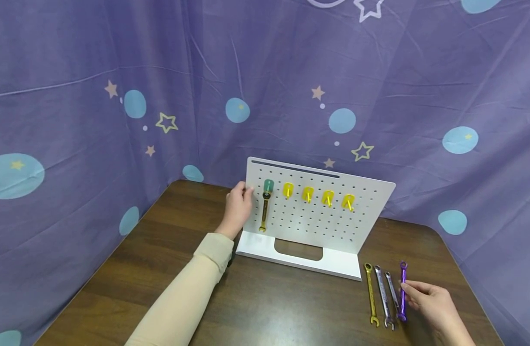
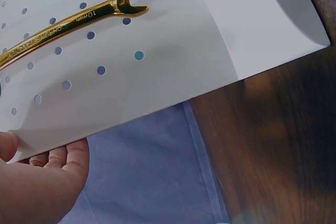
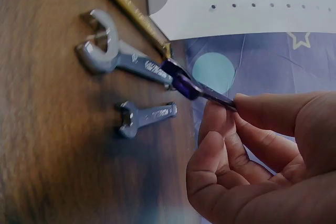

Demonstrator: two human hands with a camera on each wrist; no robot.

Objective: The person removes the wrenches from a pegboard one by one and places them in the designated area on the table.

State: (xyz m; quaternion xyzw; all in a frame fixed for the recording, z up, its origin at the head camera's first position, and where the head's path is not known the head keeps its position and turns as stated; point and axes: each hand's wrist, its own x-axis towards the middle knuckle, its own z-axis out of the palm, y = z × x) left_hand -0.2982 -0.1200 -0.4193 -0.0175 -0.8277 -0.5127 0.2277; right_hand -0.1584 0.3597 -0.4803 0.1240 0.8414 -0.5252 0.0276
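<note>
My left hand (image 1: 238, 207) grips the left edge of a white pegboard (image 1: 316, 230), thumb in front and fingers behind. Near that hand a gold combination wrench (image 1: 265, 214) hangs by its ring end from a green hook (image 1: 268, 185); its open end points down and reads 10mm in the left wrist view. At the right, my right hand (image 1: 432, 303) pinches a purple combination wrench (image 1: 403, 290) between thumb and fingertips, ring end away from me. In the right wrist view, the purple wrench (image 3: 186, 85) is raised over the table, partly overlapping the other wrenches.
Several yellow hooks (image 1: 308, 194) run in a row along the pegboard. Beside its base lie another gold wrench (image 1: 371, 295) and two silver wrenches, a larger one (image 1: 382, 293) and a smaller one (image 1: 392, 290), on the brown wooden table (image 1: 265, 298). A purple curtain (image 1: 282, 72) surrounds the table.
</note>
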